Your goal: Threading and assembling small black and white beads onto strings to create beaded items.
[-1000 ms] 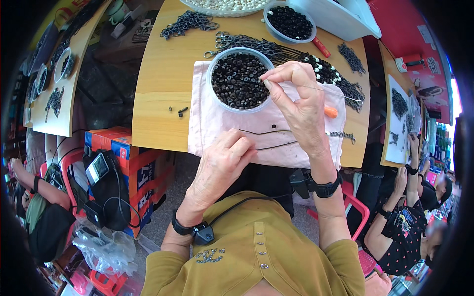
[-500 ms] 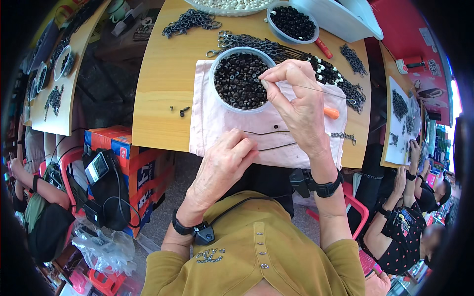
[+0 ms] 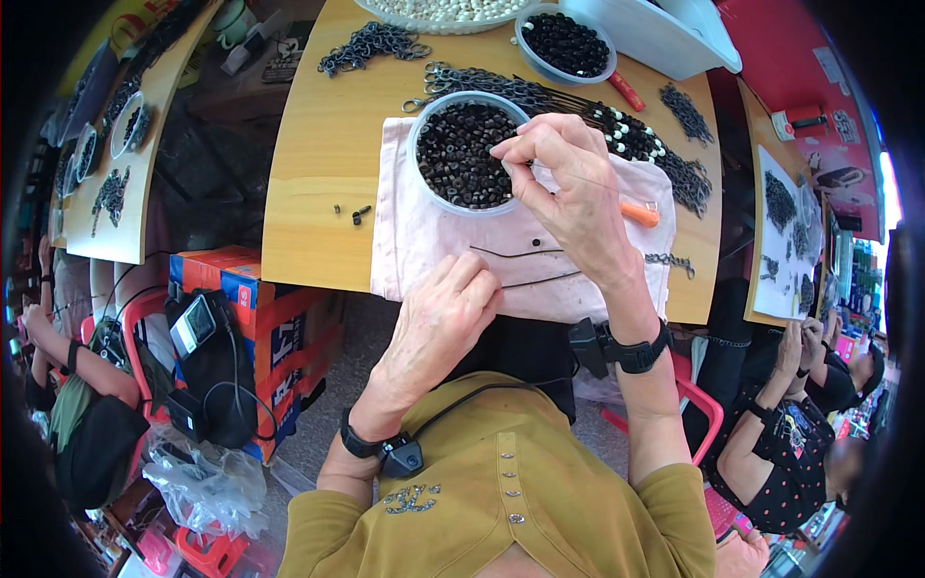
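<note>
My right hand (image 3: 568, 183) hovers over the right rim of a clear round bowl (image 3: 416, 178) full of small dark beads (image 3: 464, 154). Thumb and forefinger are pinched on a thin wire, which shows faintly behind the fingers; whether a bead sits on it cannot be made out. My left hand (image 3: 448, 306) rests at the near edge of a pale pink cloth (image 3: 405, 246), fingers closed around a dark cord (image 3: 540, 282). Two strands of it run right, under my right wrist. One loose bead (image 3: 537, 242) lies on the cloth.
Behind the bowl lie strung cords with black and white beads (image 3: 626, 130) and metal chains (image 3: 371, 46). A bowl of black beads (image 3: 567, 45), a white tray (image 3: 665, 39) and a red marker-like stick (image 3: 626, 91) stand farther back. An orange handle (image 3: 640, 214) lies at right.
My right hand has shifted slightly left, farther over the bowl's edge, with its fingertips lower. The left hand stays almost still on the cord.
</note>
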Available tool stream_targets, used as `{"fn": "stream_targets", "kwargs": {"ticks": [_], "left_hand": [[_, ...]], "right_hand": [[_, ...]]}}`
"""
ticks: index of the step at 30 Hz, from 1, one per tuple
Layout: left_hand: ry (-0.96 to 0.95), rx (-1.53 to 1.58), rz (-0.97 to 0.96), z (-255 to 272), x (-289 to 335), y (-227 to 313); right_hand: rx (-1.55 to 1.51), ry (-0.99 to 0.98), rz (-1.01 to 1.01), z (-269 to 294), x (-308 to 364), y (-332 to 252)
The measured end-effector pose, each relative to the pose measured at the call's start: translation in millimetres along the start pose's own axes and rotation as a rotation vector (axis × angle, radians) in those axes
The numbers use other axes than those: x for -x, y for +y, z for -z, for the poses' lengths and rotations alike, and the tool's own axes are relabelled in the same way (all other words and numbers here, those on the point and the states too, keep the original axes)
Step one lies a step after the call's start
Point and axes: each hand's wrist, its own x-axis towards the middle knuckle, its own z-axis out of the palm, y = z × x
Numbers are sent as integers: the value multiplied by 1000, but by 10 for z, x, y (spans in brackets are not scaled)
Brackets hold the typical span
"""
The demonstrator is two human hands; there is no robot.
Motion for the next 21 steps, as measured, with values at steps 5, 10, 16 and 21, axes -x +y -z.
{"fn": "stream_targets", "kwargs": {"ticks": [5,10,16,21], "left_hand": [[-42,54,54,36,-9,10],[-53,40,42,35,-39,-4],[-21,131,153,28,-75,0],[-21,285,246,22,-123,57]], "right_hand": [[-51,4,-37,-3,16,19],[-145,71,-60,3,42,81],[-480,91,-345,191,138,-68],[-647,149,-406,312,461,-134]]}}
